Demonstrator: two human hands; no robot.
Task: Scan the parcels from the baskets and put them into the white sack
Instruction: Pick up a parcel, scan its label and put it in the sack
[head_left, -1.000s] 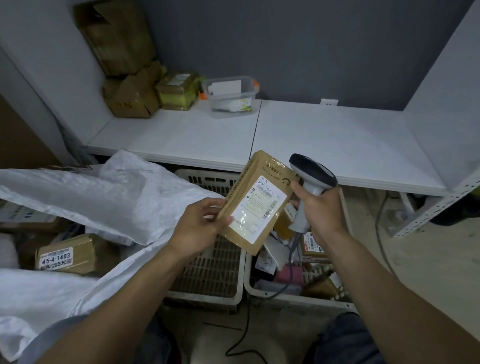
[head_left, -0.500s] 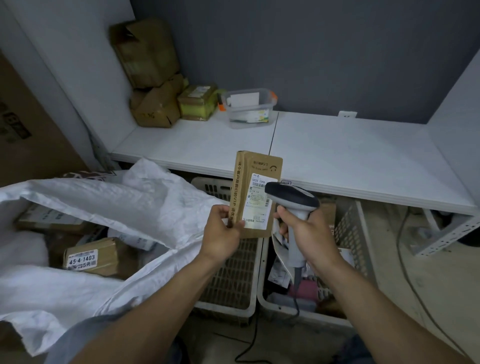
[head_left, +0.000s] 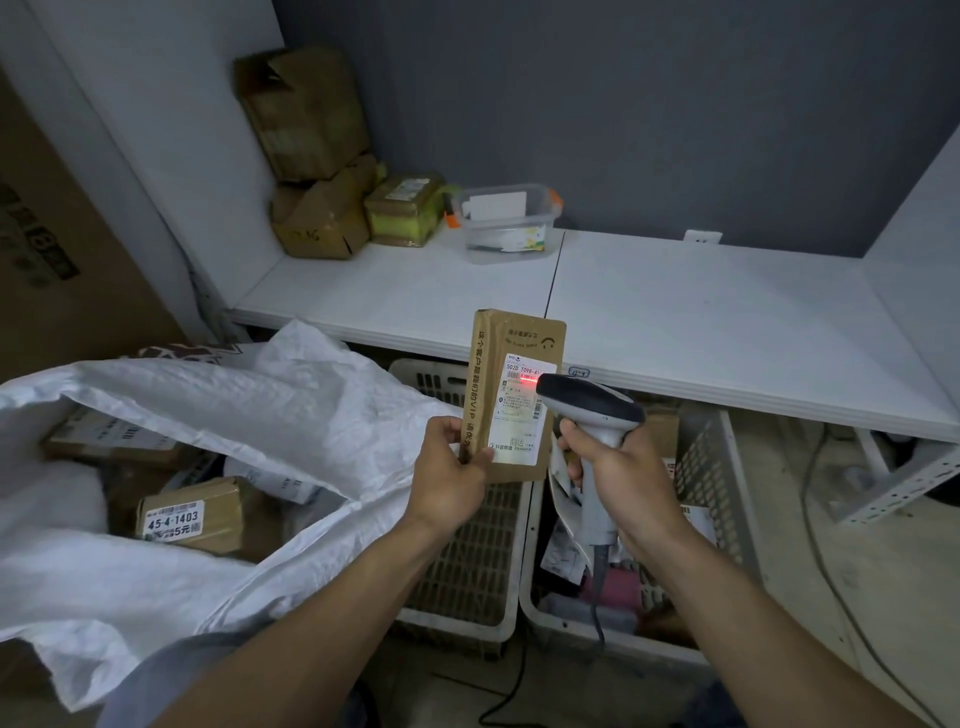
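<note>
My left hand (head_left: 452, 473) grips the lower left corner of a flat brown parcel (head_left: 514, 384), held upright above the baskets with its white label facing me. My right hand (head_left: 618, 478) holds a grey handheld scanner (head_left: 592, 410) by its handle, its head right against the label, where a red light line shows. The white sack (head_left: 218, 415) lies open at the left with several brown parcels (head_left: 192, 517) inside. Two white plastic baskets sit below: the left basket (head_left: 467, 571) looks nearly bare, the right basket (head_left: 711, 478) holds several parcels.
A white shelf (head_left: 675, 312) runs across behind the baskets, with cardboard boxes (head_left: 311, 156) stacked at its back left and a clear plastic tub (head_left: 501, 221). The scanner's cable (head_left: 514, 691) trails to the floor. A grey metal bracket (head_left: 898, 483) and another cable lie at the right.
The parcel has been turned upright from a tilt. The scanner came down and left to the label, and its red light now falls on the label.
</note>
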